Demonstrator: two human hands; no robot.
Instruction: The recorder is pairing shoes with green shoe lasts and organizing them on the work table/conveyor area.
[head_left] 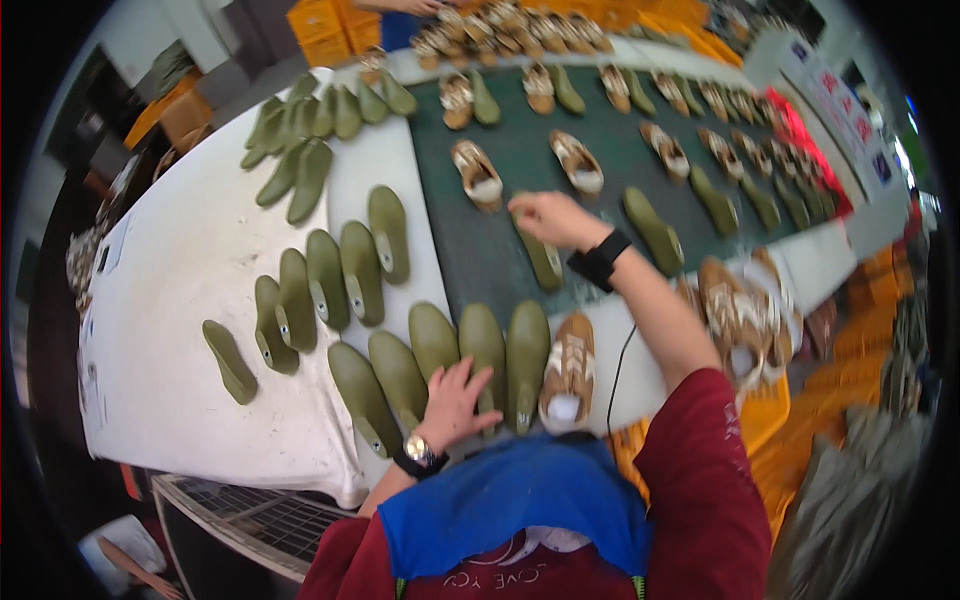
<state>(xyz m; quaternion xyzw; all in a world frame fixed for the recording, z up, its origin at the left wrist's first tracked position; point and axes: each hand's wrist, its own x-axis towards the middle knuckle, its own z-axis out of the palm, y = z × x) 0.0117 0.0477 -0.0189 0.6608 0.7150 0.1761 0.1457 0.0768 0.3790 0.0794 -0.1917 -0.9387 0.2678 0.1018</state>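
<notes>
a worker's right grip [550, 220], fingers drawn together, pinches one end of a green last [540, 258] at the dark green belt [500, 235], near the belt's near edge and left corner; whether the last bears on the belt cannot be told. the left grip [456, 406], fingers spread wide and closed on nothing, lies over the near row of lasts [527, 350] along the near edge of the white desk [200, 250], partly covering the fourth from the left; whether it presses on them is unclear. a brown-and-white shoe [568, 370] stands just right of that row. six more lasts [327, 280] stand in a slanting line toward the desk's left edge, and a cluster [300, 130] sits at its far edge. shoes [475, 172] and lasts stretch across the belt to its right end. beyond the desk's far edge, a co-worker [402, 28] in blue stands by heaped shoes.
</notes>
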